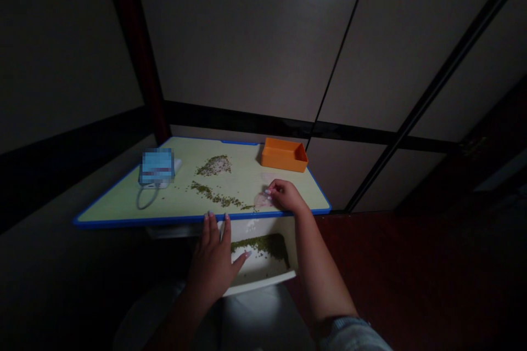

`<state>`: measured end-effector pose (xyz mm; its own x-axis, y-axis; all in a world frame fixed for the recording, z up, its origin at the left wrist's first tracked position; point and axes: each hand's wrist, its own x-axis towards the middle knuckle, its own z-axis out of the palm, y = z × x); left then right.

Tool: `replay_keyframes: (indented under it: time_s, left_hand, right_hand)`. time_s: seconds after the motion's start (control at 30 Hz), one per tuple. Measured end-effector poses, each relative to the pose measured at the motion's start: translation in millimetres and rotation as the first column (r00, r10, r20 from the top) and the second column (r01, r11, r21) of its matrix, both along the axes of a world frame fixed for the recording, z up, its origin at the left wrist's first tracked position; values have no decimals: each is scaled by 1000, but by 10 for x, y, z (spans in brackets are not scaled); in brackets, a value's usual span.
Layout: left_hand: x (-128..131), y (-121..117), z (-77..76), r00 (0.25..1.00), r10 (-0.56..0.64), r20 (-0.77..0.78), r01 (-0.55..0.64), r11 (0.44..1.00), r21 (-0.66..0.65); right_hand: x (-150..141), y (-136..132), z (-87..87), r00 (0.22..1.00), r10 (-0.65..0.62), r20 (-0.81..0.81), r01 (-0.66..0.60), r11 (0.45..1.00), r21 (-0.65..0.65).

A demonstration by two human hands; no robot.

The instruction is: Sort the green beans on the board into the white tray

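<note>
While L hand [214, 258], fingers spread, lies nr green grains [216, 196], R hand [285, 196] has fingers tog., hold unclear; orange box [283, 161] beyond them.

A washed-out grey-blue, denim-like fabric sleeve [357, 334] is covering the upper part of the right arm, its bluer cuff [340, 324] ending in a thick band and leaving the forearm bare. Both the left hand [214, 266] and right hand [285, 196] are going ungloved, their fingernails [248, 254] showing pale and slightly shiny. Dimness is hiding the left arm's upper end.
</note>
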<state>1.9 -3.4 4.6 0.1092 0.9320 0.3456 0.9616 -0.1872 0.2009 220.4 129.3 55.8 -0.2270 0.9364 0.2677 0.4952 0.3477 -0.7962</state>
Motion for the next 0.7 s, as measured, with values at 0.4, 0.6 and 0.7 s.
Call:
replay_keyframes:
  time_s: [0.4,0.6,0.7]
  left_hand:
    - [-3,-2,-8,1000,-2,-11,2,1000,-3]
    - [0,0,0,1000,-4,-8,4,1000,6]
    - [-1,3,-9,1000,-2,-8,2,1000,9]
  right_hand:
    - [-20,-16,6,998,60,4,-60,998,-16]
    - [-47,-32,15,998,59,14,-59,998,-20]
    - [-45,-27,8,998,62,-13,-62,996,-57]
